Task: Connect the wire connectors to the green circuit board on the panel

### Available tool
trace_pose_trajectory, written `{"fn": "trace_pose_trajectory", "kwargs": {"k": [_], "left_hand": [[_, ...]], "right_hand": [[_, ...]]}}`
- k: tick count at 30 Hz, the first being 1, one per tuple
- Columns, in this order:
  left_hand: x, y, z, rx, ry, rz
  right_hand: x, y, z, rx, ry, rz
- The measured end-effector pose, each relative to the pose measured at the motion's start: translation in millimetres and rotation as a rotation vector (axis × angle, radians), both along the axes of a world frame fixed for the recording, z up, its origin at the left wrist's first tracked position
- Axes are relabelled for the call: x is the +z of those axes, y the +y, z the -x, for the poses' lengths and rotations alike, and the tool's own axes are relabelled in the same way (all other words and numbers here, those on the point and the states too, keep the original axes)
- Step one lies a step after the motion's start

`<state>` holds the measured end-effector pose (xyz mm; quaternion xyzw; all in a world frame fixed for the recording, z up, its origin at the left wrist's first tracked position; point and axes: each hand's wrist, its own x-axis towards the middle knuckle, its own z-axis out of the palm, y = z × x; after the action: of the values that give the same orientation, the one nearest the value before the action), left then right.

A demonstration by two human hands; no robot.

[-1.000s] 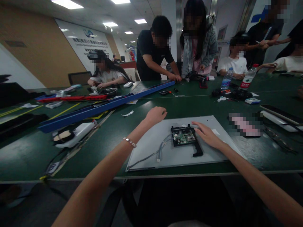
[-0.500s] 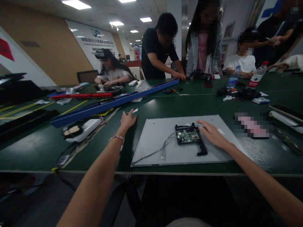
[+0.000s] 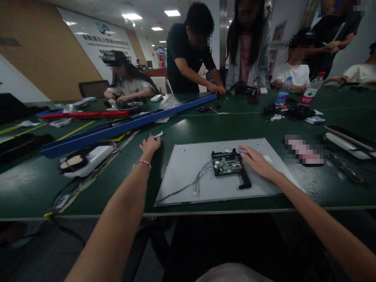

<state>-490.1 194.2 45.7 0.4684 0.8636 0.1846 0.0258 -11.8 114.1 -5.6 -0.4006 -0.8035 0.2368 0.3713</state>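
"Left hand (image 3: pixel 150 145)?"
"Sitting beside the white strip (image 3: pixel 159 134); can't tell whether it's gripping."
"Right hand (image 3: pixel 257 161)?"
"Sitting unclenched just beside the circuit board (image 3: pixel 228 166), which is lying on the grey panel (image 3: pixel 182 168)."

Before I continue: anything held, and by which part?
The right hand grips nothing; whether the left hand holds the white strip can't be told.
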Motion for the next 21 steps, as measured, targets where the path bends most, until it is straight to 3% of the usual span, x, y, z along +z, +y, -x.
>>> {"fn": "trace_pose_trajectory", "kwargs": {"k": [5, 9, 12, 15, 18, 21], "left_hand": [[15.8, -16.0, -18.5, -0.085, -0.212, -0.416], [37.3, -52.7, -56.8, -0.31, -0.603, -0.602], [53.1, -97.8, -100.1, -0.505, -0.823, -0.555], [57.2, -141.5, -142.1, -0.582, -0.881, -0.456], [45.0, -170.3, -170.3, -0.598, -0.807, -0.381], [25.8, -184.3, -183.0, -0.639, -0.709, -0.316]], "right_hand": [[4.1, 0.2, -0.5, -0.013, 0.024, -0.001], [12.6, -1.9, -2.6, -0.04, 0.094, -0.024], [27.0, -16.1, 4.0, -0.06, 0.164, -0.055], [42.9, -40.2, 22.3, -0.005, 0.136, -0.133], [51.6, -62.7, 46.7, 0.116, -0.006, -0.23], [50.8, -75.3, 68.6, 0.146, -0.118, -0.305]]}}
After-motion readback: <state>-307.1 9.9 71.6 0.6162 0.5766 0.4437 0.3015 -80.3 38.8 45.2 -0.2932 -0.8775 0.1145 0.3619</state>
